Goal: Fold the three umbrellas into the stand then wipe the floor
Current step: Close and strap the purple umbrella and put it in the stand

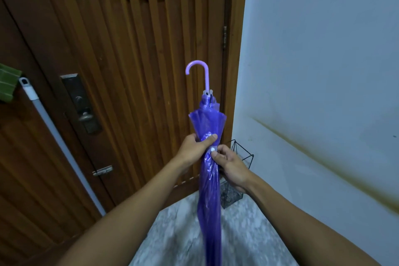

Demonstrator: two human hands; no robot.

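Note:
A purple umbrella [209, 190] stands upright in front of me, folded, its pale hooked handle [199, 69] pointing up and its tip out of view below. My left hand [195, 147] is wrapped around the gathered canopy near the strap. My right hand [230, 165] pinches the white snap button [212, 149] of the strap against the canopy. A black wire umbrella stand [236, 181] sits on the floor in the corner behind the umbrella, partly hidden by it and by my right hand. No other umbrella is in view.
A brown wooden door [129, 71] with a lock and latch fills the left. A mop handle [62, 144] leans against it with a green cloth [7, 84] at the left edge. A white wall [323, 71] is on the right. The floor [177, 227] is grey marble.

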